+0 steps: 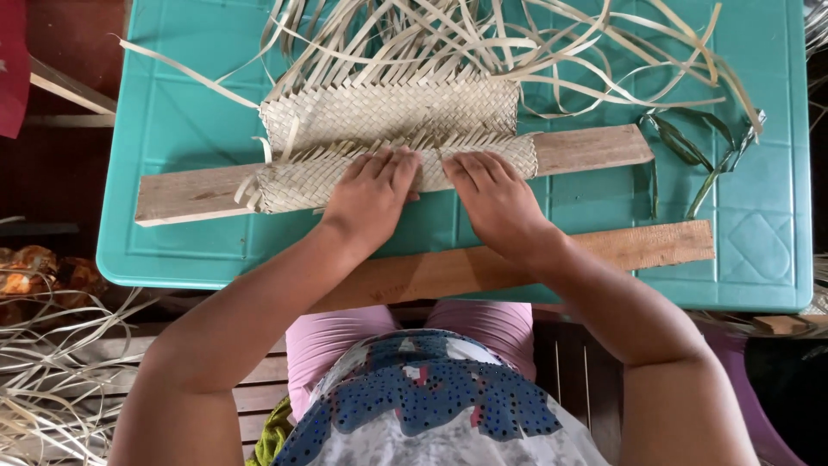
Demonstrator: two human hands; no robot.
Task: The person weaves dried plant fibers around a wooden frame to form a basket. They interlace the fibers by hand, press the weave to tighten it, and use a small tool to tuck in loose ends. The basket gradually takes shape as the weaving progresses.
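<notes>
A pale woven mat of palm strips point(388, 112) lies on the teal plastic table point(190, 129), its near edge folded over a wooden plank point(595, 147). Loose unwoven strips point(517, 43) fan out from its far side. My left hand point(371, 194) presses flat on the folded woven edge, fingers together. My right hand point(492, 194) lies flat next to it on the same fold, fingertips on the weave. Neither hand grips anything.
A second wooden plank point(638, 246) lies along the table's near edge under my forearms. Green leaf strips point(690, 151) lie at the right. Dry strips point(52, 371) are piled on the floor at the left. A slatted wooden bench point(259, 388) is below.
</notes>
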